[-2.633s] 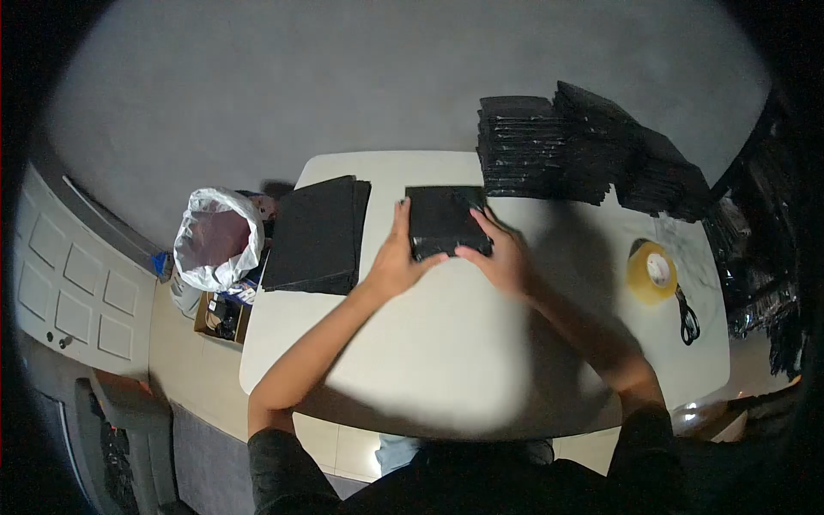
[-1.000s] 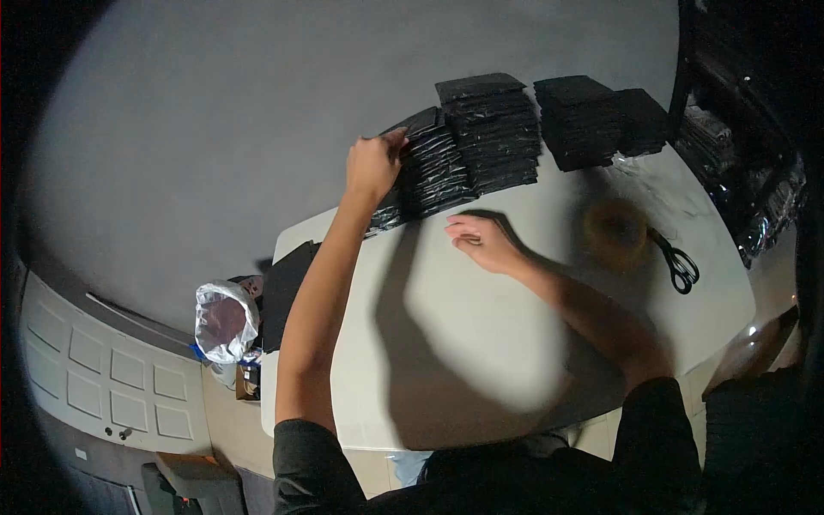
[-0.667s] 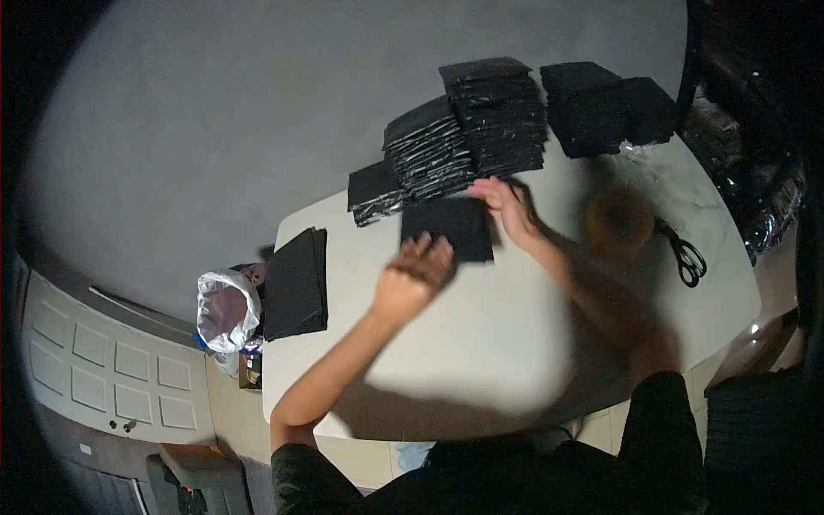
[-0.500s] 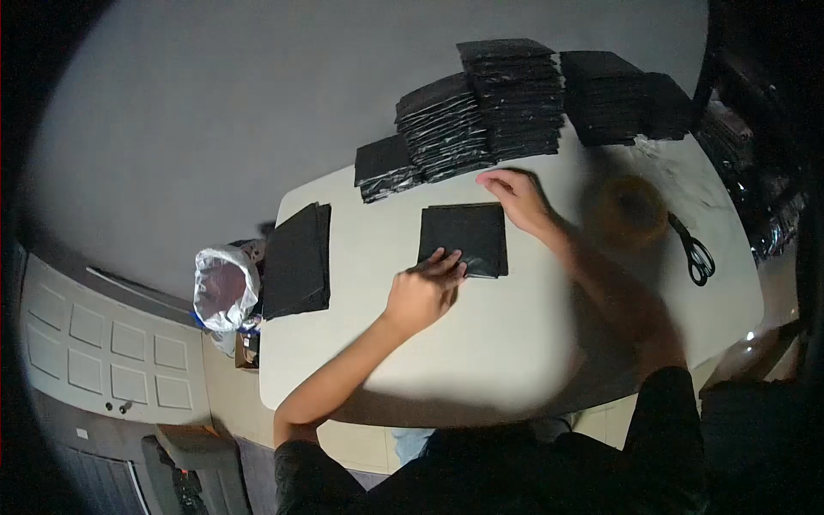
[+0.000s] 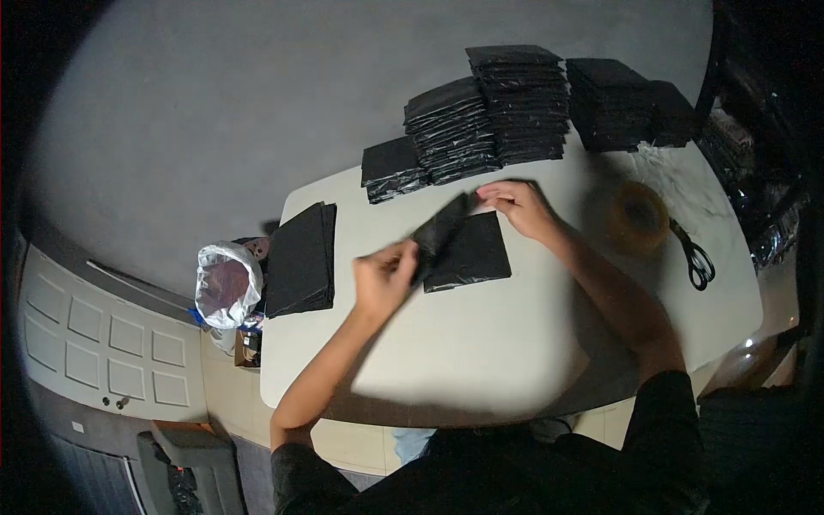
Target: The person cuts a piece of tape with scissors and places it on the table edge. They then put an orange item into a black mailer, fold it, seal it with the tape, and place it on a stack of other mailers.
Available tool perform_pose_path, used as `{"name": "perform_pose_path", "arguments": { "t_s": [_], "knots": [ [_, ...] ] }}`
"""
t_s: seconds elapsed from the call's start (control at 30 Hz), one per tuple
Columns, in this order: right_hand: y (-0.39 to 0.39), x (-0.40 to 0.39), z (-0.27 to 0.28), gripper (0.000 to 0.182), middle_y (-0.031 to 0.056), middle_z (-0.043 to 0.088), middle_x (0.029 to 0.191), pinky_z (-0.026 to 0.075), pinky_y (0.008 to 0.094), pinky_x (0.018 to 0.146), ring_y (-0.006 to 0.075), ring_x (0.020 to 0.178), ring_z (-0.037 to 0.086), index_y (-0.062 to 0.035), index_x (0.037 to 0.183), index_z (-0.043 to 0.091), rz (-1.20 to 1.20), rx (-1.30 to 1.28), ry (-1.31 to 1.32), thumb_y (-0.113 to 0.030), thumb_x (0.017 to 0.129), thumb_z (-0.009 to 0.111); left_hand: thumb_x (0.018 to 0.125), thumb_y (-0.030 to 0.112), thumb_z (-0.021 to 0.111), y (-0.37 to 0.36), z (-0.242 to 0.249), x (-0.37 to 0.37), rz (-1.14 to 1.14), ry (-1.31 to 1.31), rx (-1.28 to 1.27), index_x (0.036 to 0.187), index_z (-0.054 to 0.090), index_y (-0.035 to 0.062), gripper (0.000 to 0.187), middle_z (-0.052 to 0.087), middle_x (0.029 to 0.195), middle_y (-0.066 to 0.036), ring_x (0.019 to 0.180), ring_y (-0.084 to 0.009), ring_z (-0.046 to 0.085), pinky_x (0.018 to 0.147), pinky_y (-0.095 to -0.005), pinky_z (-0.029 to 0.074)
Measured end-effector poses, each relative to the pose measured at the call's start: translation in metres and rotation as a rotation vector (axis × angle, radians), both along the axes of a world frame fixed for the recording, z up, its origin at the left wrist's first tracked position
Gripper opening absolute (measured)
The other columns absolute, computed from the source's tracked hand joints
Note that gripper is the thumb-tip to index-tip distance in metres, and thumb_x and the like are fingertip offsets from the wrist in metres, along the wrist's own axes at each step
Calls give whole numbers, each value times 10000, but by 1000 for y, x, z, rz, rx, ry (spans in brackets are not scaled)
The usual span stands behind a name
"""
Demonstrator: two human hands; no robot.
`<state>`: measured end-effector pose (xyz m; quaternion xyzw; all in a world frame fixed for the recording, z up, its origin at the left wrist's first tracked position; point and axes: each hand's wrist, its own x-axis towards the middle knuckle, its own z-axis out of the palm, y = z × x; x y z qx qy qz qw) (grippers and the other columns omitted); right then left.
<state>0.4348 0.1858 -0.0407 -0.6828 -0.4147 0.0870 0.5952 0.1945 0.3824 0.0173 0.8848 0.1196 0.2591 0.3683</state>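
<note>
Between my two hands a thin black packet (image 5: 440, 230) is tilted up over the white table (image 5: 481, 352). My left hand (image 5: 384, 279) pinches its lower left edge. At its upper right corner, my right hand (image 5: 515, 206) has thumb and fingers closed on it. Beneath and to the right lies another black packet (image 5: 482, 253), flat on the table. A small pile of larger black sheets (image 5: 302, 257) rests at the table's left edge.
Tall stacks of black packets (image 5: 519, 107) line the back, with more stacks (image 5: 608, 103) to their right. A roll of tape (image 5: 638, 217) and black-handled scissors (image 5: 699, 264) lie on the right. A silver-lined bin (image 5: 227, 285) stands off the left edge.
My left hand has lifted a black packet off the one in the middle and moved left with it. My right hand now grips its upper corner.
</note>
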Motion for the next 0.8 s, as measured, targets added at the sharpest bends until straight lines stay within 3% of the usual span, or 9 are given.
{"name": "perform_pose_path", "arguments": {
  "t_s": [0.13, 0.27, 0.33, 0.4, 0.47, 0.6, 0.67, 0.7, 0.8],
  "knots": [
    [-1, 0, 5, 276, 128, 759, 1155, 551, 324, 919, 184, 1004, 726, 13, 1204, 716, 4, -94, -52, 45, 982, 553, 1027, 142, 679, 23, 14, -3, 32, -244, -146, 1002, 715, -42, 188, 674, 820, 3, 715, -38, 528, 633, -207, 454],
    [1, 3, 3, 279, 121, 761, 1141, 545, 307, 896, 170, 973, 719, 3, 1226, 708, -68, -26, 43, -18, 1016, 526, 1018, 109, 670, 12, 10, 4, -27, -300, -68, 919, 676, -34, 174, 752, 906, -61, 838, -80, 681, 735, -260, 547],
    [-1, 4, 3, 284, 120, 761, 1133, 543, 305, 892, 165, 974, 717, -2, 1244, 700, -78, -27, 86, -52, 1029, 522, 937, 68, 715, 3, 7, 12, -253, -261, 332, 920, 699, 5, 67, 749, 1195, -170, 1073, -243, 757, 852, -345, 615],
    [2, 7, -1, 306, 120, 757, 1116, 544, 318, 895, 176, 969, 714, -3, 1286, 672, -132, -49, -73, -107, 1043, 518, 967, 250, 705, -8, -7, 20, -454, -114, 692, 957, 731, 43, 209, 757, 1196, -98, 1105, -262, 736, 836, -392, 634],
    [0, 6, 0, 324, 123, 757, 1112, 541, 333, 921, 205, 997, 719, -5, 1298, 665, -53, -22, 106, -159, 1048, 528, 973, 333, 685, -25, -15, 24, -440, 82, 801, 1040, 756, 78, 273, 755, 1190, -114, 1025, -292, 752, 784, -403, 632],
    [-6, -7, 18, 359, 133, 740, 1144, 517, 374, 978, 268, 1078, 688, -45, 1264, 703, 66, -165, -117, -265, 983, 659, 923, 381, 723, -22, 19, 42, -518, 153, 718, 1057, 783, 108, 310, 779, 1018, -139, 840, -334, 757, 716, -427, 615],
    [-3, -9, 11, 424, 131, 702, 1214, 458, 424, 1064, 310, 1201, 614, -73, 1258, 718, 65, -232, -579, -328, 920, 745, 854, 389, 770, -22, 57, 60, -555, 260, 707, 1028, 805, 122, 320, 760, 815, -154, 683, -351, 728, 669, -446, 592],
    [-2, -11, 11, 424, 131, 702, 1214, 458, 424, 1064, 310, 1201, 614, -73, 1258, 718, 61, -225, -580, -328, 920, 745, 831, 362, 767, -20, 66, 75, -514, 123, 638, 957, 813, 121, 276, 716, 687, -160, 629, -356, 712, 660, -439, 587],
    [-3, -9, 15, 511, 123, 654, 1286, 398, 458, 1121, 339, 1268, 539, -100, 1271, 718, 115, -320, -502, -389, 859, 807, 852, 314, 740, -2, 75, 128, -442, -197, 619, 955, 806, 106, 242, 748, 800, -180, 675, -352, 724, 658, -428, 587]
  ]
}}
